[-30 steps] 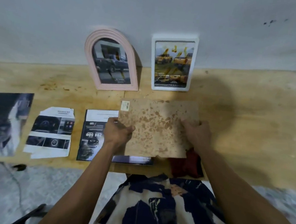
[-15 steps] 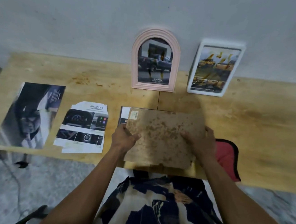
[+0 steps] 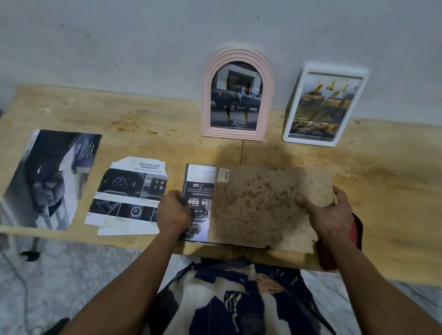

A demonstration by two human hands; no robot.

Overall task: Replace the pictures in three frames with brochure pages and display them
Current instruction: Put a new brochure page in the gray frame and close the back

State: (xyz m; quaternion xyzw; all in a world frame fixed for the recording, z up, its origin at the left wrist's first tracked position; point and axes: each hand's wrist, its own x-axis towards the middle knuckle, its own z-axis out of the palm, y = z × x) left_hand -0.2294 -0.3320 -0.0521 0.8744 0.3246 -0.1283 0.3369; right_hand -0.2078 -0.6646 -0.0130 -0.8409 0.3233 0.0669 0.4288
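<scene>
A stained brown backing board (image 3: pixel 262 206) lies near the table's front edge, and my right hand (image 3: pixel 329 213) grips its right edge. My left hand (image 3: pixel 173 211) rests with curled fingers on the left edge of a dark brochure page (image 3: pixel 198 192) that shows from under the board. A pink arched frame (image 3: pixel 236 94) with a pickup-truck picture leans on the wall. To its right stands a white rectangular frame (image 3: pixel 325 106) with a yellow-truck page. A red frame (image 3: pixel 354 231) peeks out beneath my right wrist.
A torn brochure page (image 3: pixel 130 196) headed "ADVANCED" lies left of my left hand. A large dark picture (image 3: pixel 48 177) lies at the far left. All rest on a wooden table (image 3: pixel 401 190) against a grey wall. The floor and my patterned clothes are below.
My left hand has let go of the board and moved left onto the brochure page. The board has slid right, uncovering more of the page. The camera has turned left.
</scene>
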